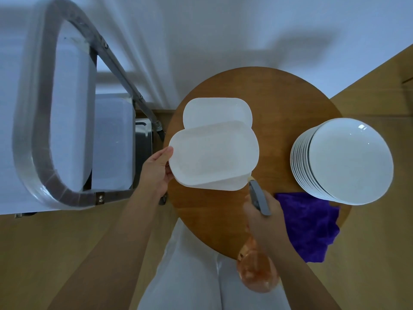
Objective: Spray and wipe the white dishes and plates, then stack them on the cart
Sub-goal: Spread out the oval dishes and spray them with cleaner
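Note:
My left hand (157,168) grips the left rim of a white rectangular dish (212,155), which is tilted up over the round wooden table (279,104). A second white rectangular dish (216,111) lies flat behind it. My right hand (262,218) holds an orange spray bottle (257,274) by its neck, with the grey nozzle (259,196) pointing at the tilted dish's near edge. A tall stack of round white plates (344,162) stands at the table's right. A purple cloth (310,227) lies beside the stack, partly under it.
A metal cart (35,121) with a grey tubular handle stands at the left, with white trays on its shelves. A white wall is behind the table. My white-trousered legs (192,276) are below the table edge. The floor is wooden.

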A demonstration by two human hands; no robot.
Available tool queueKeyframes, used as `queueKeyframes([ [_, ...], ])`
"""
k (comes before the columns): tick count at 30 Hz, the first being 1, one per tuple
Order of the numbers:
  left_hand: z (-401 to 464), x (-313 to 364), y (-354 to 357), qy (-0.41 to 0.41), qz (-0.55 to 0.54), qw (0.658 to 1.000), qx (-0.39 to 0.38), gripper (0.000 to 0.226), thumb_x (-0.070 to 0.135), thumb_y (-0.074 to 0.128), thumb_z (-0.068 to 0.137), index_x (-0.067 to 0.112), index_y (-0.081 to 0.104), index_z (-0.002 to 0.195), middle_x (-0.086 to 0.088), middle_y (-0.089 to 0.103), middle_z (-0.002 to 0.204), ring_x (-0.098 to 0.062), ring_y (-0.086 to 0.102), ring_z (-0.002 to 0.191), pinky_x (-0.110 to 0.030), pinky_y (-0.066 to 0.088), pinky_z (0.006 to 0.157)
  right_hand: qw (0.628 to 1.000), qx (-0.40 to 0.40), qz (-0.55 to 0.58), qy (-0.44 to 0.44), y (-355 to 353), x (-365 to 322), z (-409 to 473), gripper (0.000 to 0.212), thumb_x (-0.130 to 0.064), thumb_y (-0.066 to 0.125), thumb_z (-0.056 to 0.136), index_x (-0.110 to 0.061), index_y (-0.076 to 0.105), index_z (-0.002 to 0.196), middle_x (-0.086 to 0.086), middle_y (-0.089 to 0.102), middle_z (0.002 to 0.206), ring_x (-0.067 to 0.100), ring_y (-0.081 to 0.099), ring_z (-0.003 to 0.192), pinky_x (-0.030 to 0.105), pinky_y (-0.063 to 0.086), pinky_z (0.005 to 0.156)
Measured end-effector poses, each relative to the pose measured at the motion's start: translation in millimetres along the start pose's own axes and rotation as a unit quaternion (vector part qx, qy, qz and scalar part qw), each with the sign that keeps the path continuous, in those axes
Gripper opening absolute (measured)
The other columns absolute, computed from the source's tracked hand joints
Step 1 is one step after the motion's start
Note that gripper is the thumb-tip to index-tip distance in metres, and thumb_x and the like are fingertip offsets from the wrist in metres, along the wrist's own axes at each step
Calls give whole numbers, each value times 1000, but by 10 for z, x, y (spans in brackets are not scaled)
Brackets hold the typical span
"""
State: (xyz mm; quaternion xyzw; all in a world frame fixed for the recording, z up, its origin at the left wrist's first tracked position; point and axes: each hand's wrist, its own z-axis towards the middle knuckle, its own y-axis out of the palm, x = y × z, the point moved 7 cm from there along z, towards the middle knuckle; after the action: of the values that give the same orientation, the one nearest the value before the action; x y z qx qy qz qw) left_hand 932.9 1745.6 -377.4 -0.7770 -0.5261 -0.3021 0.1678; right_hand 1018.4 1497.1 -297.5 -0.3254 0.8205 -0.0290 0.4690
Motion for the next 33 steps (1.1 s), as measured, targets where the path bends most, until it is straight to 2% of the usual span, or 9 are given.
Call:
queueKeyframes([
  [3, 23, 15, 17, 1, 1, 1000, 0, 25, 21, 61, 91, 15, 62, 115, -4, 68, 111, -22, 65, 100, -36, 57, 80, 996, -89, -15, 6, 243, -9, -124, 12, -1, 56, 85, -13, 54, 81, 0, 45, 61, 11, 41, 51, 20, 40, 47],
  [7, 70, 24, 36, 0, 4, 1000, 4, 20, 21, 62, 90, 18, 63, 110, -2, 69, 108, -20, 67, 97, -36, 57, 80, 986, -163, -27, -6, 523, -100, -175, 7, -3, 55, 84, -2, 52, 89, 7, 44, 68, 19, 38, 59, 30, 41, 56],
  [10, 109, 36, 53, -3, 7, 1000, 4, 13, 21, 63, 89, 20, 64, 103, -1, 70, 104, -19, 68, 94, -35, 58, 78, 987, -150, -51, -27, 607, -206, -138, 6, -4, 56, 82, -3, 51, 84, 4, 44, 66, 16, 37, 58, 29, 40, 55],
  [13, 159, 86, 72, -1, 19, 1000, 8, 11, 22, 62, 90, 22, 64, 100, 1, 70, 102, -18, 68, 91, -33, 59, 71, 990, -133, -14, -40, 574, -311, -49, 8, -2, 56, 84, -9, 52, 86, 3, 46, 67, 16, 40, 58, 25, 41, 53],
  [16, 260, 231, 132, 8, 28, 1000, 3, 10, 21, 62, 90, 20, 64, 100, 0, 70, 101, -18, 68, 90, -29, 59, 65, 994, -99, 31, -45, 401, -361, 56, 24, -3, 55, 86, -27, 55, 88, -2, 54, 68, 11, 49, 56, 19, 44, 51],
  [19, 422, 478, 273, 23, 42, 999, -5, 12, 19, 60, 91, 19, 63, 103, 0, 69, 100, -17, 67, 89, -29, 59, 69, 995, -54, 46, -74, 206, -404, 128, 39, -4, 53, 87, -43, 57, 84, -12, 59, 68, 2, 55, 57, 12, 45, 51],
  [22, 604, 698, 469, 30, 56, 998, -5, 8, 17, 60, 92, 20, 61, 99, 1, 67, 101, -16, 65, 90, -30, 57, 73, 995, -46, 36, -80, 142, -420, 193, 49, -3, 54, 87, -52, 56, 84, -16, 60, 70, 3, 56, 61, 15, 47, 54],
  [28, 947, 854, 831, 36, 143, 989, -13, 6, 20, 60, 92, 21, 58, 98, -1, 63, 109, -21, 59, 101, -38, 51, 89, 995, -39, 57, -65, 198, -413, 231, 42, 0, 54, 86, -42, 57, 88, -11, 59, 76, 7, 56, 67, 20, 48, 60],
  [33, 1123, 822, 945, 30, 209, 977, -22, 8, 21, 61, 92, 20, 58, 99, -3, 60, 115, -24, 55, 110, -42, 48, 98, 996, -41, 26, -74, 251, -480, 212, 38, 1, 56, 85, -37, 53, 88, -10, 58, 76, 7, 54, 62, 9, 45, 56],
])
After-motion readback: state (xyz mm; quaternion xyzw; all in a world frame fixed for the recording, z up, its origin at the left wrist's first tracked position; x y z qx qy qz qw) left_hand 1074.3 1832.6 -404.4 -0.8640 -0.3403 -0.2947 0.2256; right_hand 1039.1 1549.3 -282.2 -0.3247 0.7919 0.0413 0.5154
